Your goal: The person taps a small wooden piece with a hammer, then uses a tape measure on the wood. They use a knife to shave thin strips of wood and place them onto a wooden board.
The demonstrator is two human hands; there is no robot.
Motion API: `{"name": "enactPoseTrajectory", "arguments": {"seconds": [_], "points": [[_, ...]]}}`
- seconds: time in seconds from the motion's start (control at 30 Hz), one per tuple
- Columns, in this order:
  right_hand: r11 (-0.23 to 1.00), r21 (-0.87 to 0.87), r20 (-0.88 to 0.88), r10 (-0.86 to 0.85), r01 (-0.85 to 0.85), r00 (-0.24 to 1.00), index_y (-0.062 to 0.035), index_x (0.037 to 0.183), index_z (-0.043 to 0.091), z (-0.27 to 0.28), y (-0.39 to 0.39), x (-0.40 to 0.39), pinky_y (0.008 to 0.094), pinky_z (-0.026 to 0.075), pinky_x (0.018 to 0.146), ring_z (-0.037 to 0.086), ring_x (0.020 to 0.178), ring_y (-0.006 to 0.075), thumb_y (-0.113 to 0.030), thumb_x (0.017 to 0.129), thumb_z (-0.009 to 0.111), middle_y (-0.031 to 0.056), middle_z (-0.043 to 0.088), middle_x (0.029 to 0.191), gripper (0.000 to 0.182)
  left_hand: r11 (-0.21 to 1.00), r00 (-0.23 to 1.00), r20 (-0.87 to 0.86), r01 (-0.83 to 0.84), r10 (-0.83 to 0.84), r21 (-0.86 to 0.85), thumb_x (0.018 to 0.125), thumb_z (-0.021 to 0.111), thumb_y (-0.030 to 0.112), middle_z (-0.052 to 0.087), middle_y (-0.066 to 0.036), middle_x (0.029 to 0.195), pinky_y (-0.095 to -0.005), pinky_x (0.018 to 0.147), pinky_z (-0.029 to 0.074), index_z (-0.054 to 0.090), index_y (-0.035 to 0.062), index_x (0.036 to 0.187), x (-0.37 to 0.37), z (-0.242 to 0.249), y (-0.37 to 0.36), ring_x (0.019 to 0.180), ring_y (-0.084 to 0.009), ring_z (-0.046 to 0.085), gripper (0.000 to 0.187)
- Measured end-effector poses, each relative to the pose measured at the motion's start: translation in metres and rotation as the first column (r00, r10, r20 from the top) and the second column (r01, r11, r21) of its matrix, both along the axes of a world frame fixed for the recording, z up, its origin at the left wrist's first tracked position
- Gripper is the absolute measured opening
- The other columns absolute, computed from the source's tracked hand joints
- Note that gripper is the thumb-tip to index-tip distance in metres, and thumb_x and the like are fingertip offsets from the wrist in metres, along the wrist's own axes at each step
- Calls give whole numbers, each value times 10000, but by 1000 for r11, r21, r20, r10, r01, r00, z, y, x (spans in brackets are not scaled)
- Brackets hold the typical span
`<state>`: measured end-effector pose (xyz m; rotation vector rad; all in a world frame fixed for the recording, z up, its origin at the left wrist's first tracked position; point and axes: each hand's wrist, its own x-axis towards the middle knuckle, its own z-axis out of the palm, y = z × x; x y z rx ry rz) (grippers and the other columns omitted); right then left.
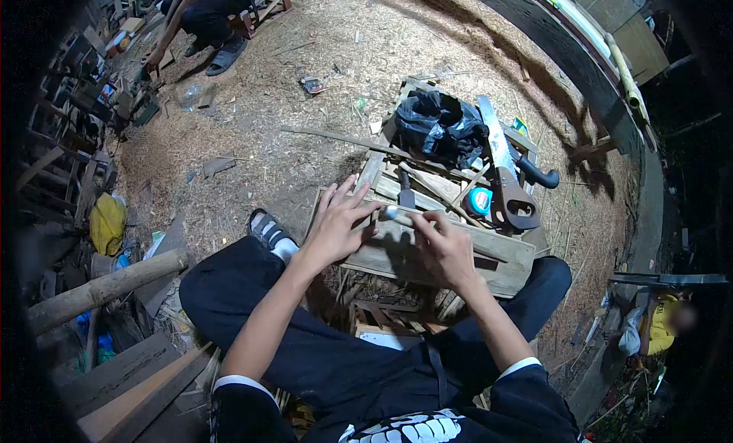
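Note:
My left hand (338, 223) lies with fingers spread on the near wooden plank (374, 260) of a low slatted bench across my knees. Closed beside it, my right hand (447, 248) grips a short stick-like thing with a pale rounded end (391, 213); its exact kind I cannot tell. The pale end points toward my left fingertips. Just beyond my hands a dark flat-bladed tool (407, 193) rests on the slats. A blue tape measure (479, 201) and a handsaw (498, 149) with a brown handle lie to the right.
A black plastic bag (435, 130) sits at the bench's far end, near a black curved handle (539, 173). Another person (206, 19) crouches far left by scattered tools. A bamboo pole (111, 290) and boards are at left; wood shavings cover the ground (252, 122).

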<state>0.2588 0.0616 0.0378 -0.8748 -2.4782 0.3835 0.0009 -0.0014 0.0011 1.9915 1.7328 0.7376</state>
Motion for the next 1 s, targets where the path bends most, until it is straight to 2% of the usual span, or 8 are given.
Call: {"name": "enactPoseTrajectory", "arguments": {"seconds": [0.07, 0.23, 0.3, 0.37, 0.43, 0.57, 0.73, 1.0], "points": [[998, 36, 117, 39, -43, 992, -139, 1356, 665, -1, 1, 0, 397, 545, 601, 701, 746, 265, -76, 898, 731, 89, 668, 1042, 467, 1000, 1000, -14, 10, -10, -13, 843, 770, 179, 492, -119, 1629, -561, 1281, 198, 730, 157, 1358, 0, 1, 1, 1577, -376, 309, 517], [999, 19, -10, -37, 37, 999, -142, 1353, 660, -2, -4, -4, 405, 543, 608, 701, 798, 274, -79, 897, 730, 81, 671, 1025, 465, 1000, 1000, 9, -1, 1, -5, 825, 759, 151, 493, -113, 1630, -549, 1287, 195, 731, 140, 1353, -1, -1, -1, 1576, -373, 314, 528], [1000, 15, 139, -3, 1, 990, -143, 1356, 655, 1, -4, -3, 410, 544, 612, 700, 818, 276, -77, 901, 730, 78, 669, 1003, 466, 1000, 1000, 11, 10, -10, 5, 825, 758, 148, 493, -112, 1630, -546, 1289, 194, 732, 135, 1350, 2, -2, 1, 1575, -372, 315, 526], [1000, 8, 166, -28, 27, 986, -142, 1354, 653, 7, -5, -7, 407, 548, 617, 701, 824, 275, -88, 901, 728, 75, 666, 991, 462, 1000, 1000, -9, 17, -17, 8, 879, 778, 246, 514, -175, 1594, -579, 1276, 196, 733, 189, 1360, -1, -4, 1, 1546, -409, 348, 487], [998, 19, 78, -61, 60, 995, -150, 1351, 655, 3, -9, -6, 400, 563, 637, 703, 851, 274, -109, 896, 733, 74, 675, 1002, 464, 1000, 1000, 11, 3, -3, 16, 872, 782, 233, 506, -174, 1601, -577, 1278, 193, 735, 172, 1354, -1, -6, 0, 1549, -407, 343, 488], [995, 96, 122, -31, 20, 992, -116, 1353, 663, 2, -6, -7, 382, 577, 657, 710, 863, 246, -94, 883, 746, 76, 690, 988, 477, 999, 998, -36, 48, -48, 9, 884, 767, 244, 491, -188, 1609, -578, 1279, 188, 718, 168, 1375, -4, -5, 3, 1556, -406, 332, 499], [956, 238, -176, -134, 175, 975, -102, 1309, 720, -9, 1, -1, 366, 556, 643, 703, 763, 259, -40, 866, 754, 98, 721, 979, 448, 999, 999, 24, 32, -32, 37, 915, 754, 279, 473, -194, 1619, -587, 1276, 199, 685, 192, 1421, -3, -4, -1, 1554, -403, 335, 519], [952, 263, -221, -98, 156, 970, -88, 1308, 711, -7, 4, 20, 367, 550, 633, 703, 762, 255, -33, 848, 757, 89, 718, 971, 465, 1000, 998, -59, -8, 8, -5, 927, 773, 352, 479, -142, 1629, -572, 1283, 204, 705, 175, 1388, -12, 6, -10, 1555, -379, 342, 498]]}}
